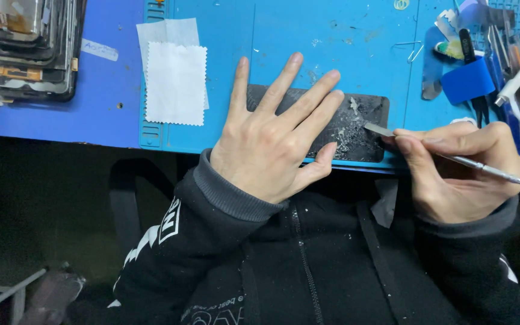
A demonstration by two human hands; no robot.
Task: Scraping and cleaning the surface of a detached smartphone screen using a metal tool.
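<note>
A dark, flat phone panel (362,129) lies on the blue work mat (284,42) at the table's near edge, its right end covered in grey scrapings. My left hand (272,138) rests flat on the panel's left part, fingers spread, pinning it down. My right hand (458,165) grips a thin metal scraper tool (482,167), and its flat blade tip (379,129) touches the panel's right end among the debris.
Two white wipes (174,75) lie on the mat to the left. A stack of phone frames (28,48) sits at the far left. Tweezers, a blue holder (467,81) and other small tools crowd the far right. A small ring (401,5) lies at the back.
</note>
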